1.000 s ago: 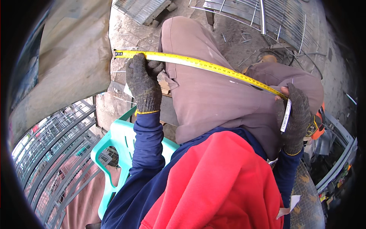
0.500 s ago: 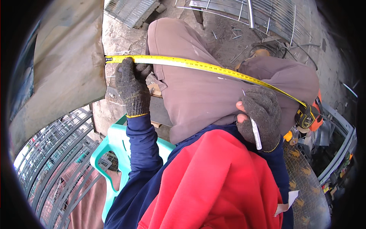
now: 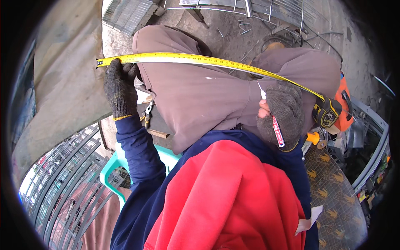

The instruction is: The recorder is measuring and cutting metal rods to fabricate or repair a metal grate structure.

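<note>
Tape measure (image 3: 204, 60): drawn out yellow blade, bowed slightly upward, stretching from 10 o'clock to 3 o'clock in front of the trousers
Tape case (image 3: 326, 113): black and yellow, at 3 o'clock, at the blade's far end, beyond the right hand
Left hand (image 3: 120, 89): dark knitted glove at 10 o'clock; grip narrow, holding the blade near its end, thumb on it
Right hand (image 3: 287, 110): gloved, bare fingertips showing, at 3 o'clock, just below the blade; grip closed round the marker
Marker (image 3: 278, 132): white barrel, slanted, thin tip toward 11 o'clock
Trousers (image 3: 200, 91): brown, knees spread, filling the middle toward 12 o'clock
Red cloth (image 3: 221, 191): over the dark blue top, at 6 o'clock
Pliers (image 3: 147, 113): at 9 o'clock, past the left wrist
Orange object (image 3: 344, 100): near 3 o'clock, just beside the case
Tan sheet (image 3: 71, 79): hanging between 9 and 10 o'clock
Green chair (image 3: 111, 166): at 8 o'clock, under the left sleeve
Grey metal racks (image 3: 62, 183): farther out at 8 o'clock
Wire panel (image 3: 128, 16): on the floor side, 11 o'clock
</note>
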Demonstrator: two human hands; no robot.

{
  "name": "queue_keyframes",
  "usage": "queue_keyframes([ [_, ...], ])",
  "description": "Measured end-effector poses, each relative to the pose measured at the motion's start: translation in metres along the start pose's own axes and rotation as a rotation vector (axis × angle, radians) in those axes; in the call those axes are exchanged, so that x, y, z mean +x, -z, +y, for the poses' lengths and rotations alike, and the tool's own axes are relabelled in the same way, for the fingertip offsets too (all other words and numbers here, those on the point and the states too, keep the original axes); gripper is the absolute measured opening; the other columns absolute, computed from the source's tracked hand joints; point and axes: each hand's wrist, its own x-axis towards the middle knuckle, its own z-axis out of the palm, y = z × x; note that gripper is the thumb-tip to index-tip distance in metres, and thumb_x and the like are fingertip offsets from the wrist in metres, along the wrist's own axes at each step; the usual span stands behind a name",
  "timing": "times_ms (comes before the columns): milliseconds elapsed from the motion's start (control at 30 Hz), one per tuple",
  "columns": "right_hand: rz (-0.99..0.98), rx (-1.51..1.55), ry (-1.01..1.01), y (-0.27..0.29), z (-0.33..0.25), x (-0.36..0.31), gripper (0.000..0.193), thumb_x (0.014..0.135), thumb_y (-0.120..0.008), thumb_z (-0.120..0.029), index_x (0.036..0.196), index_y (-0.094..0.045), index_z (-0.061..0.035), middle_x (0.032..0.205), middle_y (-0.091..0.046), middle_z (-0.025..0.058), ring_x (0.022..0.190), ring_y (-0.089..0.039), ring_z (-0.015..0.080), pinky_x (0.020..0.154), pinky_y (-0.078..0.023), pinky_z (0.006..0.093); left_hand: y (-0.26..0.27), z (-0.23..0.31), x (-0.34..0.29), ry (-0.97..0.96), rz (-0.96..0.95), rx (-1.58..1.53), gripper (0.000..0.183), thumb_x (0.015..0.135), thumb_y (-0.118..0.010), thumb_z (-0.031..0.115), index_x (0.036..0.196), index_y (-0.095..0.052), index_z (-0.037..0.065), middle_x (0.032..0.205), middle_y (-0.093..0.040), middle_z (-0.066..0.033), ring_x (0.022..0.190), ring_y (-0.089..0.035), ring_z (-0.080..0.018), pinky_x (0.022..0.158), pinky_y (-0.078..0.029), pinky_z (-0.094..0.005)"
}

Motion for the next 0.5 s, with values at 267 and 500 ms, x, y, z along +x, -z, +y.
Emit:
queue_keyframes([
  [267,-0.021,-0.078,0.026,-0.011,0.027,-0.014,0.034,0.069,-0.081,-0.011,0.100,-0.066,-0.0152,0.098,-0.069,0.0027,0.097,-0.067,0.0253,0.089,-0.050,0.0416,0.003,0.004,0.000,0.009,-0.033,0.044,0.024,0.098,-0.056,0.019,0.112,-0.058,-0.001,0.101,-0.065,-0.0141,0.091,-0.066,-0.0256,0.079,-0.057,-0.0376],
  [500,0.148,-0.074,-0.066,-0.010,0.017,0.004,0.030,0.074,-0.080,-0.015,0.101,-0.066,-0.0145,0.098,-0.069,0.0041,0.093,-0.067,0.0249,0.086,-0.050,0.0394,0.004,0.006,-0.001,0.033,-0.109,0.039,0.025,0.097,-0.058,0.020,0.113,-0.059,0.001,0.107,-0.064,-0.0141,0.100,-0.065,-0.0255,0.085,-0.056,-0.0359],
])
